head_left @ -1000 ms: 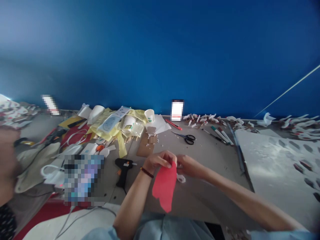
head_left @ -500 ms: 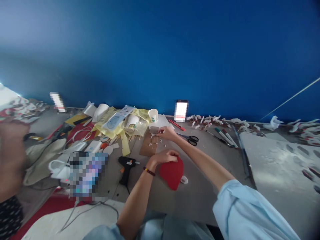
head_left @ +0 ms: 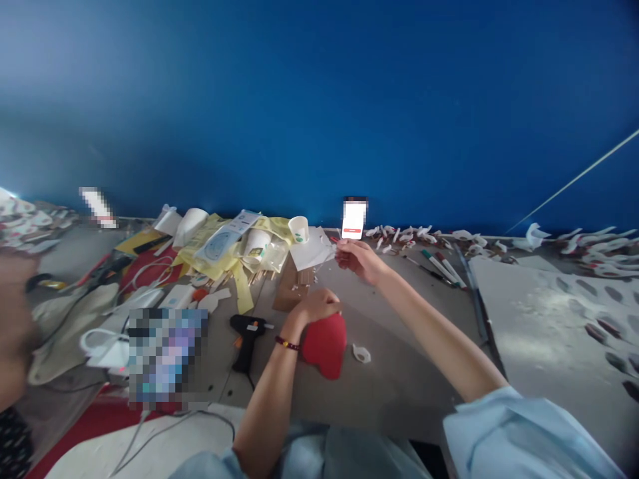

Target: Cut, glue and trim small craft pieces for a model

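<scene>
My left hand (head_left: 318, 307) is closed on the top edge of a flat red piece (head_left: 327, 346), which has a rounded notch at its bottom and looks heart-shaped. My right hand (head_left: 360, 258) is raised in front of the phone, fingers pinched together; what they hold, if anything, is too small to make out. A brown board (head_left: 286, 296) with small white bits on it lies just beyond my left hand. White sheets (head_left: 312, 249) lie left of my right fingertips. A small white ring-like piece (head_left: 361, 353) rests right of the red piece.
A black glue gun (head_left: 245, 342) lies left of my left forearm. A paper cup (head_left: 299, 229) and a lit phone (head_left: 354, 218) stand by the blue wall. Markers (head_left: 442, 269) and a white board (head_left: 544, 319) lie rightward. Another person's arm (head_left: 14, 319) is at far left.
My right hand has moved from the brown board up and right, in front of the phone. The red piece has turned slightly in my left hand. The scissors no longer show. The view has shifted slightly.
</scene>
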Motion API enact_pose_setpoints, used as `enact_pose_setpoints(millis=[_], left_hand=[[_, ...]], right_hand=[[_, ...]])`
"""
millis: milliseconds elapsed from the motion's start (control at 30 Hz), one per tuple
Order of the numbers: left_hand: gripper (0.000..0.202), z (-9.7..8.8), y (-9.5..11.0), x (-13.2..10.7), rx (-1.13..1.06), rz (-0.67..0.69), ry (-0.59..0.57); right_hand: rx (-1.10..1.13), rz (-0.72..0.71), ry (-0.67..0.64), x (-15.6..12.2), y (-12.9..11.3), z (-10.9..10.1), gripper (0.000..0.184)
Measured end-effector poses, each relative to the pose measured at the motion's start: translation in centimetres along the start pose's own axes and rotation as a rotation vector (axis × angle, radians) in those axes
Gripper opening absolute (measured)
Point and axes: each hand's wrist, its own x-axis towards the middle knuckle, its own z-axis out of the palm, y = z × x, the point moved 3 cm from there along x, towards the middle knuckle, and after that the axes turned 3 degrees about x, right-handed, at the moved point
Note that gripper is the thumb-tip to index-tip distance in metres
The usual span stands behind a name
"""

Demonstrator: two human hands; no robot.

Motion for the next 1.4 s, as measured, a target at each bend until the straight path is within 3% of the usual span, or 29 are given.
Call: enact_pose_setpoints(millis=[67, 167, 233, 333, 400, 467, 600, 700, 867, 1000, 1133, 1267, 1400], left_hand=[[0.022, -0.3, 0.3, -0.1, 0.015, 0.019, 0.123], [0.075, -1.0, 0.7, -0.3, -0.115, 0.134, 0.393], [0.091, -0.9, 1.0, -0.3, -0.307, 0.29, 0.459], [0.068, -0.3, 1.5, -0.1, -0.541, 0.485, 0.446], [0.05, 0.1, 1.9, -0.1, -0.605, 0.529, 0.459], [0.039, 0.2, 2.3, -0.2, -0.634, 0.487, 0.494], [0.05, 0.0, 2.4, -0.6, -0.678, 0.303, 0.619], [0.035, -0.2, 2.1, -0.6, -0.603, 0.199, 0.711], [0.036, 0.2, 1.9, -0.3, -0.697, 0.083, 0.646], [0.037, 0.2, 2.4, -0.5, -0.698, 0.072, 0.621], [0.039, 0.2, 2.5, -0.4, -0.769, 0.021, 0.642], [0.04, 0.0, 3.0, -0.6, -0.821, -0.042, 0.634], [0.03, -0.4, 5.1, -1.8, -0.609, -0.002, 0.397]], right_hand=[[0.123, 0.067, -0.013, -2.4, -0.4, 0.1, 0.021], [0.201, 0.127, -0.011, -5.3, -0.2, 0.0, 0.015], [0.243, 0.137, 0.047, -6.5, 0.2, -0.3, 0.014], [0.273, 0.129, 0.106, -7.5, 0.8, -0.7, 0.015], [0.28, 0.133, 0.115, -7.9, 1.2, -0.8, 0.017], [0.287, 0.138, 0.153, -8.3, 1.5, -0.9, 0.02], [0.266, 0.136, 0.265, -8.8, 2.1, -1.4, 0.022], [0.276, 0.182, 0.273, -8.9, 2.8, -1.6, 0.021], [0.21, 0.168, 0.24, -9.1, 3.4, -1.6, 0.026], [0.045, 0.084, 0.316, -9.1, 3.5, -2.2, 0.033], [-0.091, -0.102, 0.464, -10.2, 1.8, -3.4, 0.035], [-0.297, -0.146, 0.477, -14.3, -0.8, -5.5, 0.031], [-0.618, 0.038, 0.396, -22.3, -1.3, -8.6, 0.029]])
